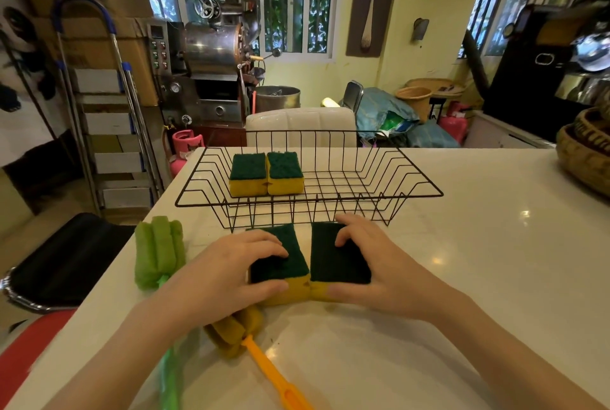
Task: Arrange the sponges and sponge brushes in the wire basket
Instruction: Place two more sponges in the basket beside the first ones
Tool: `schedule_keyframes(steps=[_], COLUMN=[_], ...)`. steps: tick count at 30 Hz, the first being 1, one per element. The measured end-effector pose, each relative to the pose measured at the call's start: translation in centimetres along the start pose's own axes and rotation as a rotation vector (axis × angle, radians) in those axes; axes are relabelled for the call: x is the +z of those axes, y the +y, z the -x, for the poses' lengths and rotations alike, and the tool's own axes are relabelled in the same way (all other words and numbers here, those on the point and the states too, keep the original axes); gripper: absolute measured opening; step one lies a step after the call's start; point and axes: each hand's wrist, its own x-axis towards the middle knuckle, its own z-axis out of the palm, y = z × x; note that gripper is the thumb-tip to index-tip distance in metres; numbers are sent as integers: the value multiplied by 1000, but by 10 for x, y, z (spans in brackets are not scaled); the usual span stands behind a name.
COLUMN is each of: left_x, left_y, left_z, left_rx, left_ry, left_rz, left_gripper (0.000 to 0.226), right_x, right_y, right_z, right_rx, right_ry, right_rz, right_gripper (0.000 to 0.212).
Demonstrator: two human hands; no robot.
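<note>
**Around your workspace**

You work at a glossy white worktop (462, 244). Beyond its far edge stands a white padded chair (298, 124). To your left, a stepladder (105, 119) leans by cardboard boxes, beside a steel roasting machine (211, 56) and a pink gas cylinder (183, 149). Woven baskets (584, 152) sit at the worktop's right edge.

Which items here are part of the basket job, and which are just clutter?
Job: wire basket; two sponges in basket; two sponges on table, left hand on one, right hand on other; green sponge brush; orange sponge brush.

Clutter: woven basket; stepladder; roasting machine; pink gas cylinder.
</note>
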Motion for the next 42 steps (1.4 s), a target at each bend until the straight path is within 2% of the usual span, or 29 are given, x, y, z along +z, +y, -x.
schedule_keyframes(steps=[4,11,15,18,22,26,32,39,42], left_x=[-2,-9,-18,-22,-32,-53,-93,-103,-87], left_y=[2,3,2,8,22,31,39,23,3], left_z=[-2,-22,-37,-46,-54,-63,-95,-159,-191], left_rx=[-29,-141,-119,-93,-30,32,108,150,130], left_ry=[-52,-236,-285,-329,-383,-345,-194,57,87], left_rz=[27,51,8,-59,-26,-15,40,45,-12], left_gripper=[38,38,38,41,42,39,37,43,43], right_x=[2,-11,-25,-27,-41,-78,-141,-182,-182], right_y=[-2,-4,-2,-1,-4,-12,-20,4,28], right_z=[-3,-6,-7,-7,-9,-13,-31,-85,-109], right_rx=[37,11,10,10,-23,-36,-37,-12,6], right_ry=[-32,-92,-182,-241,-309,-350,-258,-56,47], right_rz=[28,24,-18,49,165,186,202,227,260], right_gripper=[56,53,48,50,52,52,52,55,63])
